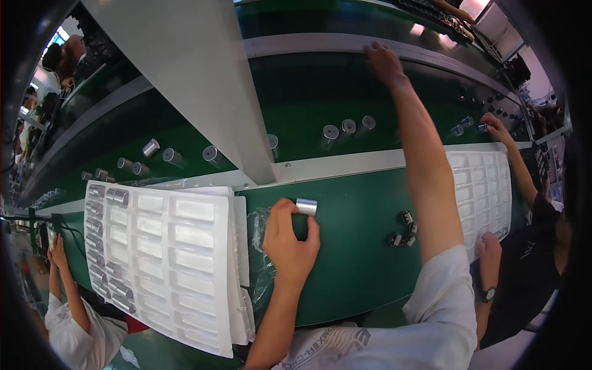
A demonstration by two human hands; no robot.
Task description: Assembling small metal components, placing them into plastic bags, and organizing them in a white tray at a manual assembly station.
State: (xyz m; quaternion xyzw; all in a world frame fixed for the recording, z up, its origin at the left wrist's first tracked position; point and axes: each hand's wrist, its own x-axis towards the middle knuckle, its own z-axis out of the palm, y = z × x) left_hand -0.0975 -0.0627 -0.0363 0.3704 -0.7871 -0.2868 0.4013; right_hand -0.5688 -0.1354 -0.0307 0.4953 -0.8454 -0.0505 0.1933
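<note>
My left hand [291,242] is over the green table, with a short silver metal cylinder [306,206] gripped at its left end between thumb and fingers. The cylinder lies on its side. My right hand [386,65] is stretched far forward over the dark green conveyor belt, near its far metal rail; its fingers are blurred. Left of my left hand, a white compartment tray [221,271] tops a stack; silver cylinders [117,197] fill part of its left columns. Several more cylinders [330,132] stand on the belt between my arms.
A grey post [203,80] rises at the belt's near rail. Small black-and-silver parts [404,237] lie on the table near my right arm. Crumpled clear plastic [262,265] pokes out beside the trays. At right, a co-worker's hand [495,127] reaches over the belt near another white tray [481,185].
</note>
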